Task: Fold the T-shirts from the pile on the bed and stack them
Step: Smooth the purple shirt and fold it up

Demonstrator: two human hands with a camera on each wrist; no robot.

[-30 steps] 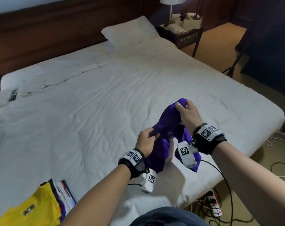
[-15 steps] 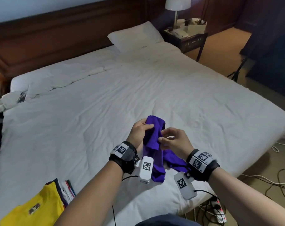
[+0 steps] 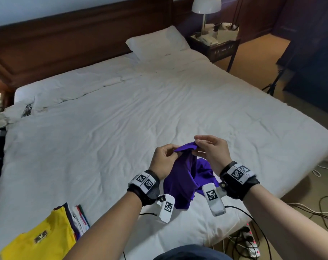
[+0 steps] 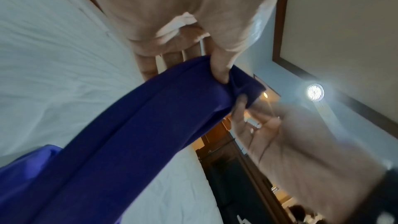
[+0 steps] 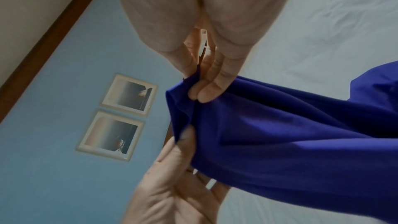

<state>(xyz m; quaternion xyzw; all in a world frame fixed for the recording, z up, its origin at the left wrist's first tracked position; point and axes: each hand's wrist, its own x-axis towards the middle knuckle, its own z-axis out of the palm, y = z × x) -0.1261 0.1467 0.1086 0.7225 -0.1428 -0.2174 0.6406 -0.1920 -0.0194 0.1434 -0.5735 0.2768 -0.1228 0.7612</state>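
Observation:
A purple T-shirt [image 3: 185,175] hangs bunched above the near part of the white bed [image 3: 107,117]. My left hand [image 3: 164,159] pinches its top edge from the left, and my right hand [image 3: 212,151] pinches the same edge from the right, the two hands almost touching. The left wrist view shows my thumb pressing the purple T-shirt [image 4: 129,134] against my fingers. In the right wrist view my fingertips pinch a fold of the purple T-shirt [image 5: 280,125]. A stack of folded T-shirts [image 3: 43,235], yellow on top, lies at the bed's near left corner.
A white pillow [image 3: 157,44] lies at the headboard, and a nightstand [image 3: 215,45] with a lamp stands beyond the bed's far right corner. Crumpled white cloth [image 3: 15,113] sits at the bed's left edge. Cables and a power strip [image 3: 249,241] lie on the floor to the right.
Both hands worked along the purple T-shirt and came together at its top edge. The right hand dropped from a high grip, then rose again beside the left.

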